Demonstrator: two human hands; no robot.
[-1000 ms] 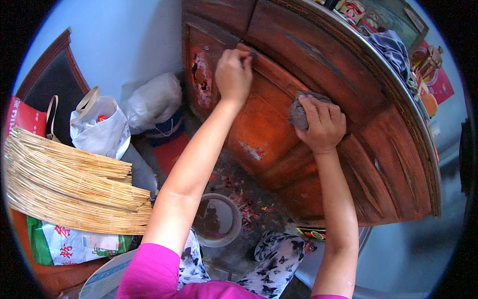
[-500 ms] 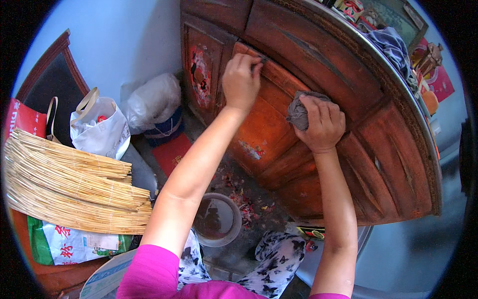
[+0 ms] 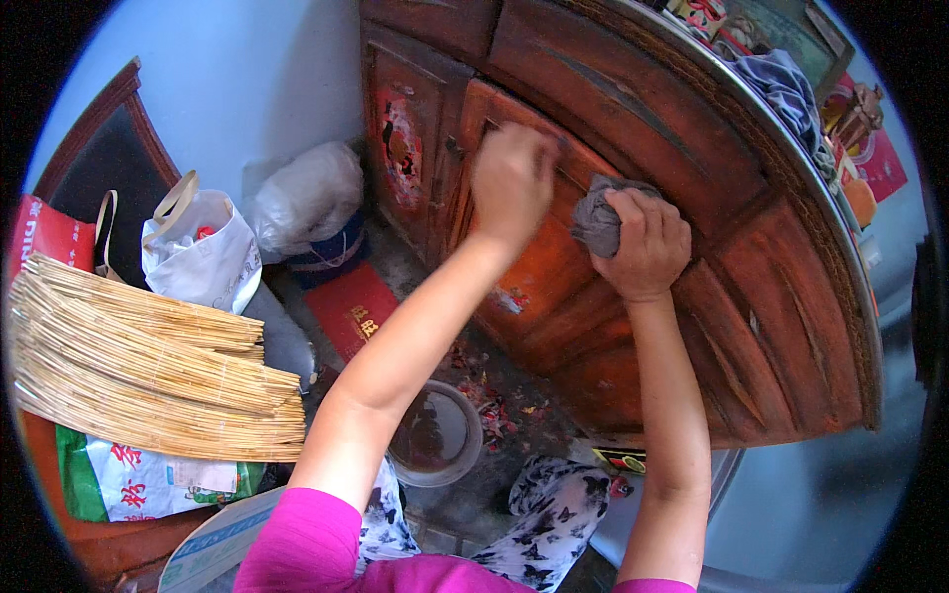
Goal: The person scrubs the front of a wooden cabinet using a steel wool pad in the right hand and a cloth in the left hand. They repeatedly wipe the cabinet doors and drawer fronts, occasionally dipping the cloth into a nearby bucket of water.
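A reddish-brown wooden cabinet (image 3: 682, 128) stands in front of me. My left hand (image 3: 512, 183) is at the upper part of its orange-brown door (image 3: 539, 272), blurred by motion, with fingers curled. A small dark thing seems pinched at its fingertips, too smeared to name. Gathered in my right hand (image 3: 650, 242) is a crumpled grey rag (image 3: 598, 219), held against the door's right side. Remnants of a torn sticker (image 3: 511, 299) cling low on this door, and a larger torn red picture (image 3: 400, 143) is on the door to the left.
On the floor below my arms sits a basin (image 3: 474, 435) of murky water, beside scattered red scraps (image 3: 494, 407). To the left are bundled straw-coloured stalks (image 3: 148, 366), a white bag (image 3: 203, 252) and a plastic-covered bucket (image 3: 321, 255). Cloth (image 3: 781, 89) lies on the cabinet top.
My left hand has moved rightward and slightly down along the door's top. The right hand with the rag stays almost in place.
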